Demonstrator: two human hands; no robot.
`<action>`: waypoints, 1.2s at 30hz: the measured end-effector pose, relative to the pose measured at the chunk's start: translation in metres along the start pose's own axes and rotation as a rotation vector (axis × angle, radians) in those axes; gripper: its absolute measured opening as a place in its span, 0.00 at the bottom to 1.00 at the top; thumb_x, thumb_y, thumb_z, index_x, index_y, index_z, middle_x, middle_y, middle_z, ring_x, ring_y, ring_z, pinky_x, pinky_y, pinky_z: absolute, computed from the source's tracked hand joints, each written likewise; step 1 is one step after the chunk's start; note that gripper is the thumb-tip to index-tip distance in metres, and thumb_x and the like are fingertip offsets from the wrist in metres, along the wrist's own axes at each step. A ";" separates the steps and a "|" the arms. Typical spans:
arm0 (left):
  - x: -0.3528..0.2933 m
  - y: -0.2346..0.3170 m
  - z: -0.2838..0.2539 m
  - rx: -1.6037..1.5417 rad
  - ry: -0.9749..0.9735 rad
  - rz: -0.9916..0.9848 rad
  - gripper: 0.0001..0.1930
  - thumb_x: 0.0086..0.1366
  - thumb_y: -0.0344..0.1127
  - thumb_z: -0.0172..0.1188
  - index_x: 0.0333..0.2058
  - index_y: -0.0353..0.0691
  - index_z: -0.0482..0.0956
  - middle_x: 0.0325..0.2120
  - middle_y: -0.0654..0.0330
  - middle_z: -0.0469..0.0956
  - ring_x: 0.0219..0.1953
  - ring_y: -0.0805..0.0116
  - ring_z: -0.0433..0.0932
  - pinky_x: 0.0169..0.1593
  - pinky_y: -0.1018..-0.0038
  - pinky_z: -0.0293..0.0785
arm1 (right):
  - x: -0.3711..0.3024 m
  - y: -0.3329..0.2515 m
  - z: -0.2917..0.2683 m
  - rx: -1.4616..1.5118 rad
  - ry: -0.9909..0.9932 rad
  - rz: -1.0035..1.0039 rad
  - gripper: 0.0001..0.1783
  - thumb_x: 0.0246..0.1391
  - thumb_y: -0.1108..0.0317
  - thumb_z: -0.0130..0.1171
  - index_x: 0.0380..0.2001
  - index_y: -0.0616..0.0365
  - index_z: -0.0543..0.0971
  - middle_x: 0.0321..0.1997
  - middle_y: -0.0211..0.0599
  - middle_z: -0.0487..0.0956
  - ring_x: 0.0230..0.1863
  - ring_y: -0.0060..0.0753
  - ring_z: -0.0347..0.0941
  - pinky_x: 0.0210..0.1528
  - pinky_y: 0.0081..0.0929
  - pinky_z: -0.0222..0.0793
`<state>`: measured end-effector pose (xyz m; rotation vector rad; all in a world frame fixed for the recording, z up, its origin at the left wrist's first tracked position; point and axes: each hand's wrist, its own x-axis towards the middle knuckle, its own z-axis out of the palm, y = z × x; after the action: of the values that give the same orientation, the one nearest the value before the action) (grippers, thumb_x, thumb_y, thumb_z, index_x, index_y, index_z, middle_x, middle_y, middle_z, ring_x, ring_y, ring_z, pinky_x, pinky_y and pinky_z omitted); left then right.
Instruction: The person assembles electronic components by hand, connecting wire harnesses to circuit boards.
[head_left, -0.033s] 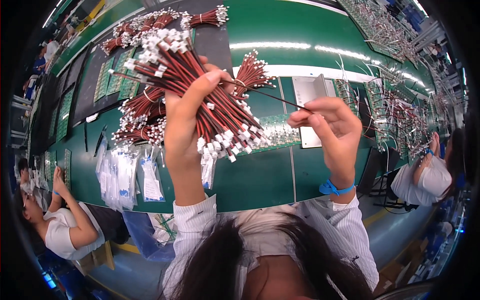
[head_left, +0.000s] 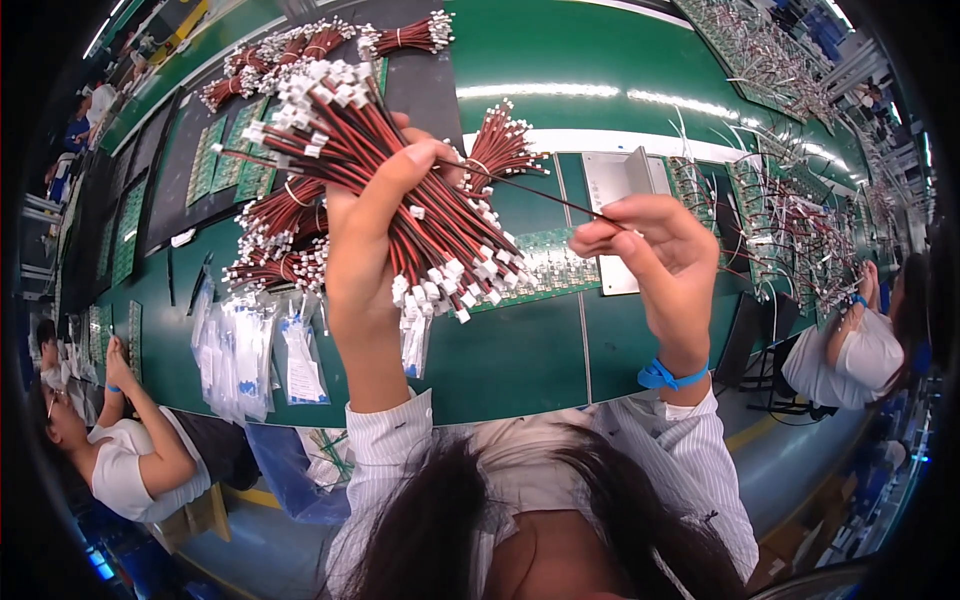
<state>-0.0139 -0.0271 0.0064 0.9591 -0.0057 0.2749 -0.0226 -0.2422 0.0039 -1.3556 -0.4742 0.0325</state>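
Observation:
A thick bunch of red-and-black cables (head_left: 440, 225) with white plugs at both ends lies across my left hand (head_left: 370, 215), whose thumb presses over it. The bunch hangs slanted above the table. One thin cable (head_left: 545, 192) runs from the bunch to my right hand (head_left: 660, 255). There, thumb and fingers pinch its end; the tip is hidden between them. Below the cable lies a green circuit board panel (head_left: 550, 268), partly covered by the bunch.
Tied cable bundles (head_left: 500, 145) lie behind and left of my hands. Clear plastic bags (head_left: 235, 350) rest near the front edge. A metal bracket (head_left: 625, 180) stands beyond my right hand. Boards with wires (head_left: 790, 210) spread on the right. Co-workers (head_left: 145, 450) sit on both sides.

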 end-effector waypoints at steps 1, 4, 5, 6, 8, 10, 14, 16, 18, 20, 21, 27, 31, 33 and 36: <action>0.000 0.000 -0.001 -0.001 -0.005 -0.003 0.19 0.55 0.29 0.57 0.43 0.31 0.61 0.28 0.54 0.75 0.31 0.67 0.75 0.38 0.75 0.72 | 0.001 0.001 0.000 0.088 -0.056 0.039 0.12 0.53 0.78 0.51 0.42 0.72 0.70 0.35 0.50 0.78 0.40 0.37 0.76 0.45 0.29 0.73; 0.000 0.000 0.000 -0.045 0.000 0.012 0.18 0.54 0.27 0.57 0.43 0.31 0.62 0.28 0.53 0.75 0.32 0.67 0.75 0.39 0.74 0.72 | 0.001 0.003 -0.009 0.278 -0.195 0.123 0.15 0.51 0.78 0.52 0.44 0.73 0.70 0.40 0.53 0.76 0.43 0.39 0.75 0.48 0.34 0.72; 0.001 -0.002 0.001 -0.046 -0.002 0.009 0.18 0.54 0.27 0.57 0.43 0.31 0.62 0.28 0.53 0.75 0.32 0.67 0.75 0.39 0.74 0.72 | 0.001 0.003 -0.010 0.409 -0.254 0.167 0.16 0.51 0.78 0.52 0.44 0.73 0.70 0.41 0.54 0.76 0.44 0.40 0.75 0.48 0.34 0.72; 0.002 -0.003 0.002 -0.043 0.000 0.023 0.18 0.54 0.26 0.57 0.42 0.32 0.63 0.28 0.53 0.75 0.32 0.67 0.75 0.39 0.74 0.72 | 0.001 0.002 -0.010 0.409 -0.250 0.167 0.16 0.51 0.78 0.52 0.44 0.73 0.70 0.41 0.54 0.76 0.44 0.40 0.75 0.48 0.34 0.72; 0.002 -0.002 0.000 -0.037 0.010 0.041 0.17 0.54 0.26 0.57 0.42 0.32 0.63 0.28 0.53 0.75 0.32 0.67 0.75 0.39 0.74 0.72 | 0.001 -0.003 -0.006 0.600 -0.223 0.361 0.19 0.49 0.72 0.54 0.43 0.73 0.68 0.40 0.58 0.75 0.41 0.45 0.76 0.43 0.35 0.74; 0.002 0.000 -0.002 0.003 0.018 0.036 0.17 0.54 0.26 0.57 0.41 0.32 0.64 0.27 0.53 0.75 0.31 0.67 0.75 0.39 0.74 0.72 | 0.002 -0.002 -0.006 0.606 -0.224 0.390 0.18 0.50 0.72 0.54 0.43 0.73 0.68 0.39 0.57 0.75 0.41 0.45 0.75 0.43 0.35 0.74; 0.002 0.003 -0.003 0.026 0.019 0.059 0.16 0.54 0.26 0.57 0.41 0.32 0.64 0.27 0.53 0.75 0.31 0.68 0.76 0.38 0.75 0.72 | 0.001 0.006 -0.004 0.569 -0.240 0.427 0.17 0.51 0.74 0.53 0.44 0.71 0.67 0.36 0.52 0.76 0.38 0.42 0.76 0.40 0.33 0.75; 0.003 0.005 -0.006 -0.031 0.008 0.041 0.17 0.54 0.27 0.57 0.42 0.32 0.64 0.27 0.54 0.75 0.31 0.68 0.75 0.38 0.75 0.72 | 0.003 0.005 0.000 0.581 -0.247 0.456 0.17 0.50 0.75 0.54 0.44 0.71 0.67 0.35 0.51 0.77 0.36 0.40 0.77 0.39 0.32 0.76; 0.006 0.005 -0.009 -0.049 -0.010 0.035 0.17 0.54 0.28 0.57 0.42 0.32 0.64 0.28 0.54 0.75 0.31 0.68 0.75 0.38 0.75 0.72 | 0.006 0.004 0.004 0.593 -0.253 0.485 0.18 0.49 0.77 0.54 0.44 0.71 0.66 0.34 0.50 0.77 0.35 0.38 0.77 0.38 0.31 0.76; 0.007 0.006 -0.012 -0.101 -0.052 0.009 0.19 0.54 0.28 0.57 0.44 0.32 0.62 0.28 0.55 0.75 0.31 0.68 0.75 0.38 0.74 0.73 | 0.008 0.005 0.008 0.560 -0.303 0.600 0.16 0.46 0.81 0.56 0.41 0.71 0.69 0.31 0.48 0.78 0.33 0.37 0.78 0.38 0.30 0.76; 0.007 0.006 -0.012 -0.098 -0.048 0.012 0.19 0.54 0.28 0.57 0.44 0.32 0.62 0.28 0.55 0.75 0.31 0.68 0.75 0.38 0.74 0.73 | 0.008 0.006 0.009 0.562 -0.308 0.601 0.16 0.46 0.81 0.56 0.41 0.71 0.69 0.31 0.48 0.78 0.33 0.37 0.78 0.38 0.30 0.76; 0.007 0.006 -0.014 -0.155 -0.091 -0.023 0.22 0.53 0.27 0.58 0.45 0.31 0.61 0.28 0.54 0.75 0.31 0.67 0.76 0.38 0.72 0.74 | 0.009 0.010 0.012 0.304 -0.463 0.561 0.08 0.48 0.80 0.57 0.35 0.69 0.74 0.34 0.47 0.79 0.36 0.33 0.78 0.40 0.25 0.75; 0.008 0.008 -0.017 -0.052 -0.023 0.032 0.21 0.53 0.27 0.58 0.44 0.30 0.62 0.29 0.53 0.76 0.32 0.67 0.76 0.39 0.74 0.73 | 0.012 0.013 0.006 0.320 -0.346 0.524 0.08 0.50 0.76 0.57 0.34 0.67 0.74 0.31 0.42 0.78 0.33 0.29 0.77 0.37 0.25 0.74; 0.006 0.009 -0.016 0.016 0.010 0.086 0.19 0.53 0.26 0.58 0.44 0.30 0.64 0.29 0.53 0.76 0.32 0.67 0.77 0.40 0.74 0.73 | 0.018 0.014 -0.005 0.382 -0.172 0.392 0.08 0.52 0.71 0.55 0.34 0.65 0.73 0.29 0.37 0.76 0.31 0.27 0.74 0.34 0.26 0.74; 0.004 0.012 -0.010 0.022 -0.025 0.078 0.19 0.53 0.24 0.59 0.43 0.30 0.64 0.28 0.53 0.76 0.31 0.68 0.77 0.37 0.75 0.74 | 0.028 0.005 -0.010 0.378 -0.056 0.301 0.08 0.54 0.68 0.51 0.33 0.63 0.72 0.27 0.34 0.74 0.30 0.27 0.73 0.33 0.27 0.73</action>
<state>-0.0137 -0.0114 0.0108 0.9854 -0.0636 0.3355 0.0075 -0.2424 0.0060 -1.0447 -0.2878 0.3903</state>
